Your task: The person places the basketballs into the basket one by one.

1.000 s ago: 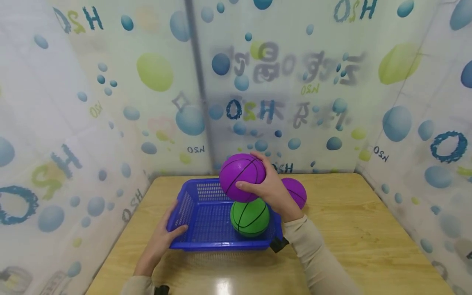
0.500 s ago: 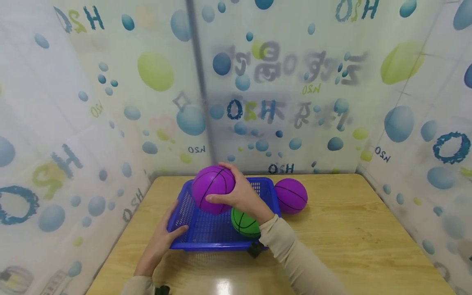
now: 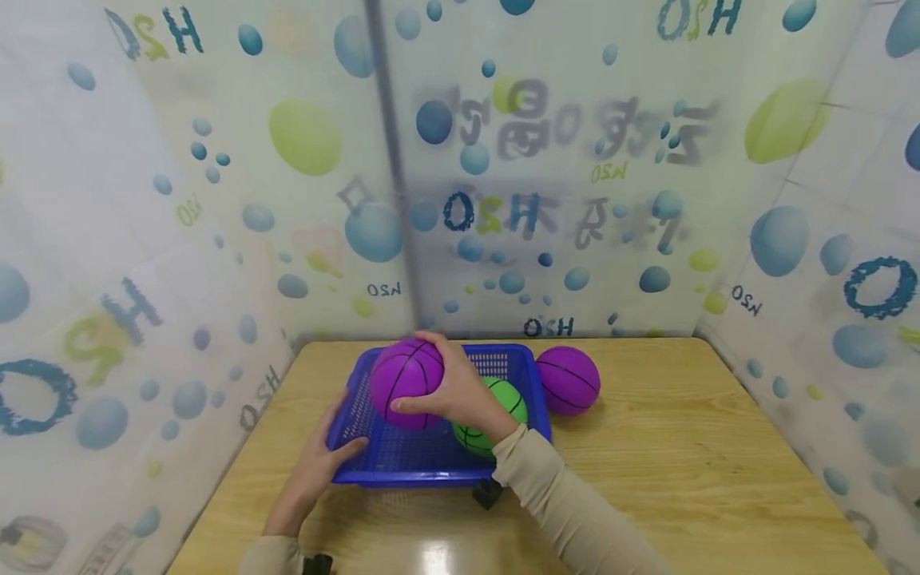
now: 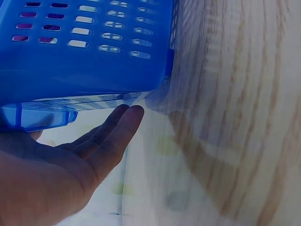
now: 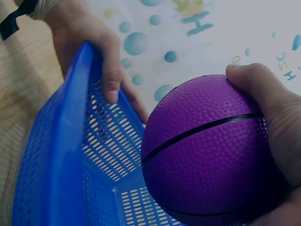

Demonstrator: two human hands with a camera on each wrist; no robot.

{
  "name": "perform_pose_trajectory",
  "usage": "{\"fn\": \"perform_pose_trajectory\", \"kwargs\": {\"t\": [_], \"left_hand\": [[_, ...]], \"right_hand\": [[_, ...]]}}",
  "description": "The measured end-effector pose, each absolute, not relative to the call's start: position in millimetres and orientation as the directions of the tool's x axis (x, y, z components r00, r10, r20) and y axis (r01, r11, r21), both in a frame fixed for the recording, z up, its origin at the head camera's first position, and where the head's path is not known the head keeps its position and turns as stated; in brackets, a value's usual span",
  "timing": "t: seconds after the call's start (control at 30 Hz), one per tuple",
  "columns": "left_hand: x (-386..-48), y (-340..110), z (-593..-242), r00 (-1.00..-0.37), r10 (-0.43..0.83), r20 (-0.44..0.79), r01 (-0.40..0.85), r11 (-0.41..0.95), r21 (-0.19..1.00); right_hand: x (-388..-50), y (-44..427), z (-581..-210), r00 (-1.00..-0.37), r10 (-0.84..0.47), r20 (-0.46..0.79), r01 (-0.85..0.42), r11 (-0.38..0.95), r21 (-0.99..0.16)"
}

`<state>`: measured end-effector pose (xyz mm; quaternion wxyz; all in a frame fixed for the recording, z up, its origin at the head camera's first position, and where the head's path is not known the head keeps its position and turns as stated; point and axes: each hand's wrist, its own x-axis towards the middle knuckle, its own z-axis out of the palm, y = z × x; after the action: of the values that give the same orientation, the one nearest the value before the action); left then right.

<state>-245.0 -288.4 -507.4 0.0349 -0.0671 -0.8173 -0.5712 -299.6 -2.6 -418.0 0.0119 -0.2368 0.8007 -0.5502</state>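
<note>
**Purple ball (image 3: 401, 390) in your right hand (image 3: 460, 391), left hand (image 3: 316, 463) on the blue basket (image 3: 410, 479)**

So your right hand is wrapped round that purple ball pretty snugly, thumb on the near side and fingers going over the top and round the far side. The ball sits at the left half of the basket's opening, and honestly I can't tell from these angles if it's touching the mesh bottom or hanging just above it.

Your left hand has the basket by its left side: thumb hooked over the rim to the inside, fingers stretched along the outer face. The left wrist view shows those fingers fairly straight, right up by the slotted wall.

There's also a green ball (image 3: 512, 399) inside the basket, over on the right, partly hidden behind your right hand and wrist. A second purple ball (image 3: 568, 381) is outside, on the wooden table (image 3: 683, 479), just beside the basket's right wall. Can't say for sure whether those two touch.

Both your sleeves (image 3: 568, 503) are light beige, and a black wrist mount (image 3: 487, 493) pokes out under your right wrist. Behind it all you've got a pale curtain (image 3: 302, 263) printed with blue and green bubbles and mirrored "H2O" lettering.
</note>
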Motion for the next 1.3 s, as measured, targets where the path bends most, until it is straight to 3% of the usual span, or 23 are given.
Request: {"fn": "perform_pose_trajectory", "kwargs": {"t": [0.33,0.83,1.3], "left_hand": [[-243.9,-285.2,-506.7,-0.991,0.071,0.11,0.128,0.332,0.935],[-247.0,-289.5,-506.5,-0.99,0.082,0.118,0.139,0.343,0.929],[-247.0,-290.6,-507.8,-0.988,0.084,0.131,0.151,0.325,0.934]], "right_hand": [[-294.4,-0.7,-421.0,-0.908,-0.341,0.242,-0.382,0.441,-0.812],[-292.2,21.9,-401.0,-0.906,-0.344,0.247,-0.382,0.41,-0.828],[-292.7,68.4,-328.8,-0.833,-0.315,0.455,-0.55,0.373,-0.747]]}}
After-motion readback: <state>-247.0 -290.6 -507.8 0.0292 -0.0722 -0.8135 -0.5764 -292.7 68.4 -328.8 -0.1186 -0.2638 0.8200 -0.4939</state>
